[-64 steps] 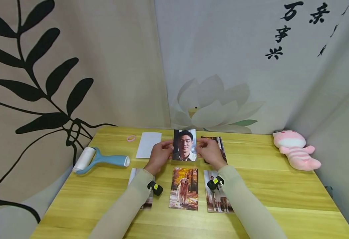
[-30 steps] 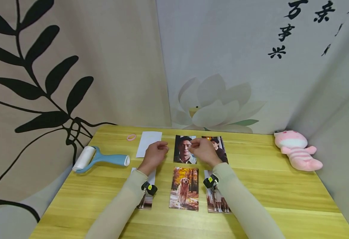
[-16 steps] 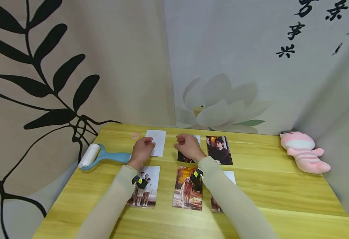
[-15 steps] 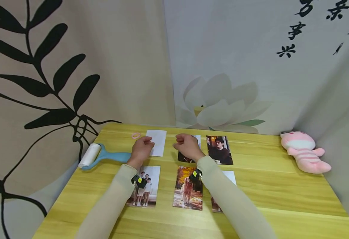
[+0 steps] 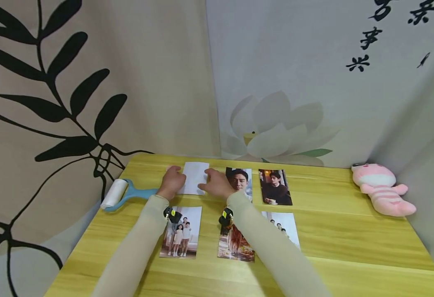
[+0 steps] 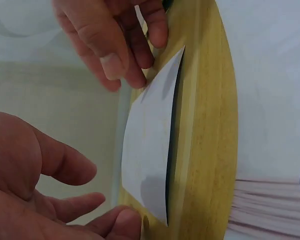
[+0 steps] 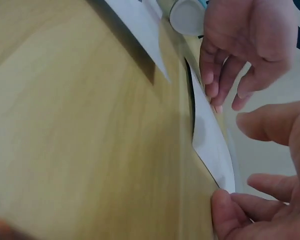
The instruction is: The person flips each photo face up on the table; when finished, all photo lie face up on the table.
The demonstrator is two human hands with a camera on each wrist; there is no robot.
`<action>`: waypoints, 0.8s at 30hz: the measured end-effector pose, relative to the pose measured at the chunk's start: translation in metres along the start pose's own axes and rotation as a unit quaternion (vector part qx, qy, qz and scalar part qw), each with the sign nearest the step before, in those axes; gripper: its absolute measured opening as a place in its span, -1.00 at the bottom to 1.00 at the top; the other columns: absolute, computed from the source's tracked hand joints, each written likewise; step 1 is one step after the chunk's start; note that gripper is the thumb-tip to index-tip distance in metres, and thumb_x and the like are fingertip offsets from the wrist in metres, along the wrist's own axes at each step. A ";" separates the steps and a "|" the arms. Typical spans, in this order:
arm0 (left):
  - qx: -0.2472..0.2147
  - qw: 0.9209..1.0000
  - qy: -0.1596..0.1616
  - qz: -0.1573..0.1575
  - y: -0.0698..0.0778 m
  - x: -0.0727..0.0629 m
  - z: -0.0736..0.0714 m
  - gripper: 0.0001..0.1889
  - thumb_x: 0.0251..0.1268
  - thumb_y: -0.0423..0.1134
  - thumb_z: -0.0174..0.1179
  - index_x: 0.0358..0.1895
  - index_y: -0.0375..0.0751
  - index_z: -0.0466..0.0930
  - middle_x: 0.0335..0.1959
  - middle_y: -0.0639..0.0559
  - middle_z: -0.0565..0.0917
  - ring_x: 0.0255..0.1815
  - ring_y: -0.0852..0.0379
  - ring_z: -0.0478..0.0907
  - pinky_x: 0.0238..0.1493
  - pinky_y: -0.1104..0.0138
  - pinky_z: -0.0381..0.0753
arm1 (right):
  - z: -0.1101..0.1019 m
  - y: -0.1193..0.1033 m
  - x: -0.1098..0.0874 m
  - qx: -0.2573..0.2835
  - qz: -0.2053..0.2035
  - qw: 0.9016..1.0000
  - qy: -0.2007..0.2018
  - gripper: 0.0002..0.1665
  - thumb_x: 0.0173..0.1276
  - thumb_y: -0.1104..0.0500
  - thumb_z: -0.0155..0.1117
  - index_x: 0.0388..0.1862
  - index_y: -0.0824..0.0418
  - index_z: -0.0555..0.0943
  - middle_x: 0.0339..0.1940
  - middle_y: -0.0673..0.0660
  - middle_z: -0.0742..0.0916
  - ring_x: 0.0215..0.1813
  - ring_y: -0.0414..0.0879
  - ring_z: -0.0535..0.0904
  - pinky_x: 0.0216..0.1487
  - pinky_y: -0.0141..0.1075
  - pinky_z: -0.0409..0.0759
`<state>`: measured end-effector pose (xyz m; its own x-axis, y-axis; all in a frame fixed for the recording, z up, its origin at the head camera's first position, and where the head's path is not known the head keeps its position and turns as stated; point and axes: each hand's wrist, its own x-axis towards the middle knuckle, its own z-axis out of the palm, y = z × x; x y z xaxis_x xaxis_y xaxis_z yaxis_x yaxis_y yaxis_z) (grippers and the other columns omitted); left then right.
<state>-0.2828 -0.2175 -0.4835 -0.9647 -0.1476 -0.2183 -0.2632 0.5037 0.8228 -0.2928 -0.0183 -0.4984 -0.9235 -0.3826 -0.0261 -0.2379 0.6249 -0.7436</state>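
A photo card (image 5: 195,178) lies white side up at the back of the table, its edges bowed off the wood in the wrist views. My left hand (image 5: 172,182) is at its left edge, and my right hand (image 5: 218,185) is at its right edge. Both hands have thumbs spread from loosely bent fingers; in the right wrist view, fingertips (image 7: 225,202) meet the card's near corner. Right of it lie a man's portrait photo (image 5: 239,177), partly covered by my right hand and sleeve, and a photo of a man in a dark sweater (image 5: 276,187).
Nearer me lie a family photo (image 5: 183,235), a dog photo (image 5: 235,247) partly under my right forearm, and another family photo (image 5: 285,222). A blue-handled lint roller (image 5: 114,194) is at the left, a pink plush toy (image 5: 382,189) at the right. Curtain stands behind the table.
Both hands let go of the portrait photo after it was laid down, then moved left to the white-backed card. The pink ring is now hidden behind my left hand.
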 end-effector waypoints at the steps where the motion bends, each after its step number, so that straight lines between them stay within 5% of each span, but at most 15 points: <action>1: 0.004 1.000 -0.002 0.003 0.000 0.000 0.001 -0.36 0.47 -0.35 -0.08 0.58 -0.49 0.19 0.53 -0.45 0.37 0.51 -0.32 0.36 0.52 -0.15 0.40 | 0.001 -0.001 0.000 -0.005 -0.001 1.000 -0.002 -0.15 0.40 -0.04 0.47 0.54 0.30 0.44 0.43 0.30 0.64 0.47 0.21 0.54 0.50 0.03 0.51; 13: 0.028 0.999 0.012 0.031 -0.003 0.001 0.006 -0.39 0.48 -0.34 -0.12 0.54 -0.51 0.28 0.54 -0.39 0.40 0.54 -0.31 0.37 0.55 -0.10 0.41 | 0.011 -0.001 0.002 -0.041 -0.020 0.999 -0.004 0.12 0.10 0.01 0.73 0.55 0.36 0.40 0.45 0.32 0.62 0.46 0.24 0.54 0.52 0.00 0.50; 24: -0.002 0.999 0.032 0.008 -0.004 0.001 0.010 -0.37 0.53 -0.25 0.16 0.54 -0.47 0.28 0.47 -0.41 0.45 0.48 -0.30 0.42 0.52 -0.09 0.44 | 0.009 0.003 0.003 -0.045 -0.021 0.999 -0.009 0.06 0.20 0.04 0.65 0.57 0.37 0.37 0.48 0.32 0.59 0.49 0.24 0.51 0.54 -0.01 0.48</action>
<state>-0.2832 -0.2114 -0.4924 -0.9662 -0.1933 -0.1707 -0.2470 0.5039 0.8277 -0.2931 -0.0241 -0.5067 -0.9068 -0.4216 -0.0078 -0.3037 0.6658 -0.6815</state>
